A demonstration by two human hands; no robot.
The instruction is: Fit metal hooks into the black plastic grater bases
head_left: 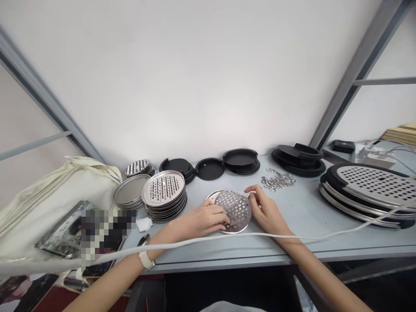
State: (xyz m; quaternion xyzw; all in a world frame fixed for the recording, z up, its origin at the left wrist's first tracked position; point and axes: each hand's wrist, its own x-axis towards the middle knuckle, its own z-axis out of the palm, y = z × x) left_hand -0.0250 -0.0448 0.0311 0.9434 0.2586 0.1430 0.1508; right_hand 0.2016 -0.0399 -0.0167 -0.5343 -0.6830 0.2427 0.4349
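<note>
A round metal grater disc (pixel 238 207) with raised holes lies partly over a shiny round metal rim (pixel 212 196) near the front of the table. My left hand (pixel 208 216) grips the disc at its left side, fingers bent over its surface. At the disc's right edge is my right hand (pixel 264 210), its index finger and thumb apart, with nothing visible between them. Whether the right thumb touches the edge I cannot tell. Left of the disc stands a stack of grater plates (pixel 164 188). Small silver metal clips or hooks (pixel 277 180) lie in a loose pile beyond my right hand.
Black round holders (pixel 240 160) stand in stacks along the wall. Large perforated discs (pixel 377 182) are piled at the right, plain metal plates (pixel 130 190) at the left. A white cable (pixel 201 239) crosses in front of my forearms. A crumpled white tissue (pixel 144 224) lies at left.
</note>
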